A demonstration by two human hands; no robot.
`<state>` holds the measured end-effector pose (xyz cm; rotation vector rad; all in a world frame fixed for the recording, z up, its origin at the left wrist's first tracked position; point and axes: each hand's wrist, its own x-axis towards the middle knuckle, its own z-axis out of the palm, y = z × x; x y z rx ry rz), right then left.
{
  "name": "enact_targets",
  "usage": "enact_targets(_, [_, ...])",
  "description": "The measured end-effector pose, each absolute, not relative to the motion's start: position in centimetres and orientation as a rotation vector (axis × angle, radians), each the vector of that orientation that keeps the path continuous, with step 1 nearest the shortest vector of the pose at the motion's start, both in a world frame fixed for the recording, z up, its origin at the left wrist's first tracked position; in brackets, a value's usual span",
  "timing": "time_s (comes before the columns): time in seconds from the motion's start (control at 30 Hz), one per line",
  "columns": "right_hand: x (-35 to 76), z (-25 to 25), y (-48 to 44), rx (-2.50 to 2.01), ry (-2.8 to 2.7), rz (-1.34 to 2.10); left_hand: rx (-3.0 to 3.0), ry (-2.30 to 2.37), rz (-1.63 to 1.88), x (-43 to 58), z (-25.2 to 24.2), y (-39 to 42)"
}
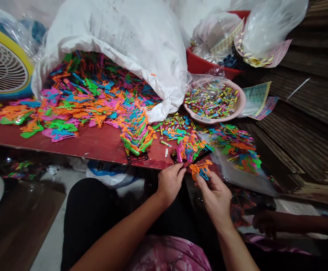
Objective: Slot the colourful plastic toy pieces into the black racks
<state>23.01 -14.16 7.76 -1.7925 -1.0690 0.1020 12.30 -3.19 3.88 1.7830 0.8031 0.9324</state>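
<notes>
My left hand [171, 183] is closed at the front edge of the red table [96, 145], its fingertips pinching the near end of a black rack [205, 153] that carries pink, green and orange plastic pieces [188, 146]. Just right of it, my right hand [216, 195] grips a few orange and blue plastic pieces [202, 170] between thumb and fingers. A second black rack [137, 157] lies further left, under a long stacked row of colourful pieces [138, 131].
A white sack [130, 34] spills plastic pieces across the table. Behind the racks stands a pink basin [241, 103] of small tubes. A fan [5, 64] is at the left, stacked cardboard [307, 124] at the right. Another person's hand [271, 223] shows at lower right.
</notes>
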Motion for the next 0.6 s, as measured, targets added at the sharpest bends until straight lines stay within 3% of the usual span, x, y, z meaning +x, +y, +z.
enact_targets(0.33, [22.1,10.3,-14.7,-1.644,-1.321,0.277,1.872,0.475,1.264,8.8,5.9,-6.2])
enact_targets(0.6, [18.5,8.5,-15.5,-1.634,-0.937,0.374,2.322,0.530,1.641,9.1,5.1,-5.9])
